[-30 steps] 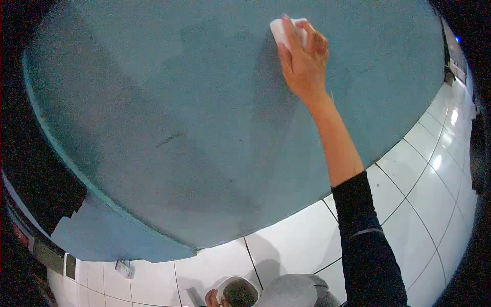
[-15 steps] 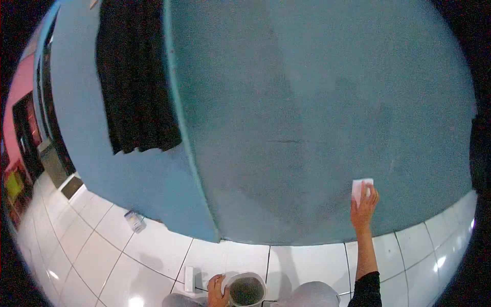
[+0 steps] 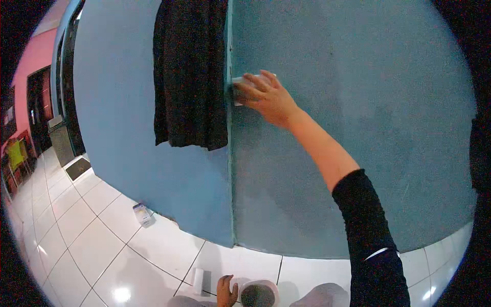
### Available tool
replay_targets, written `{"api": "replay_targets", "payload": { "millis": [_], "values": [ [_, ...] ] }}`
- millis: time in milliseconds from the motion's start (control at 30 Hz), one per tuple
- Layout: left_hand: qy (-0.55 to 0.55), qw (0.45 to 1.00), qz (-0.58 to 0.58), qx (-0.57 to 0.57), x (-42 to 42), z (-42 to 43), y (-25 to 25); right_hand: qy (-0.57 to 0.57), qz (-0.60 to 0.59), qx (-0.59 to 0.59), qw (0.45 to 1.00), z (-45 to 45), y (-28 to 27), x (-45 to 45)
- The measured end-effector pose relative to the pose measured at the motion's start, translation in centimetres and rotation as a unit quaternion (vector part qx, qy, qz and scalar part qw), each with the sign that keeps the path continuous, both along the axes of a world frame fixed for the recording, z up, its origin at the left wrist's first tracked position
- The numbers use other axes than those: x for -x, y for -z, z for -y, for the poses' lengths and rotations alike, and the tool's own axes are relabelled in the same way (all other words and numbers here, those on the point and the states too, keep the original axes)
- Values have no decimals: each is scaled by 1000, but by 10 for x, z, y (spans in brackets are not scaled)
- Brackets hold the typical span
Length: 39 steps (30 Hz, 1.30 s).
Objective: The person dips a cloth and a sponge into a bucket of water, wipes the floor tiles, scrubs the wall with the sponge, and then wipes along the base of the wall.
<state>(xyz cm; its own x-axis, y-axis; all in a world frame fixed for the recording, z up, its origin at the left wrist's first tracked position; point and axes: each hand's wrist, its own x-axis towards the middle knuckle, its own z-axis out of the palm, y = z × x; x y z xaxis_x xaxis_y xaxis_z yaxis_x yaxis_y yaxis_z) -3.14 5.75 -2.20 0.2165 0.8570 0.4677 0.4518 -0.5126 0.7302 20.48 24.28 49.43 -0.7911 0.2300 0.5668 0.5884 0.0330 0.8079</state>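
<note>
The room has a grey-blue wall [image 3: 317, 204] behind and to the right of the grip, meeting a lighter blue wall [image 3: 117, 117] at a corner just left of it. White floor tiles [image 3: 169, 225] lie well below. A black curtain [image 3: 190, 77] hangs just left of the grip, beyond the corner. Lower down stands a tub [image 3: 259, 282] with dark contents. The right hand [image 3: 268, 100] is closed over a white pad [image 3: 237, 80], fingers blurred, pinching it against the grey-blue wall beside the corner. The left hand [image 3: 226, 290], far below the grip, has its fingers loosely spread with nothing visible in them; contact with the tub cannot be confirmed. A small box [image 3: 143, 214] lies below and left of the grip; a white block [image 3: 198, 281] lies near the left hand. Progress: judged to be under way, as darker patches mark the grey-blue wall right of and below the grip. Whether these are finished or outstanding cannot be determined.
</note>
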Motion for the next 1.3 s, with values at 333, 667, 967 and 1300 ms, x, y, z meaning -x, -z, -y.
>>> {"api": "replay_targets", "payload": {
  "millis": [333,667,967,1300],
  "values": [
    [19,999,29,25,8,0,17,5,27,-30,999,36,7,-58],
    [22,998,-15,54,15,0,28,130,4,-54,990,143,11,-180],
    [24,998,-62,-6,25,-2,46,234,-53,-72,968,243,22,-275],
    [17,997,-66,-20,10,7,13,245,-170,-131,945,282,48,-317]
  ]
}}
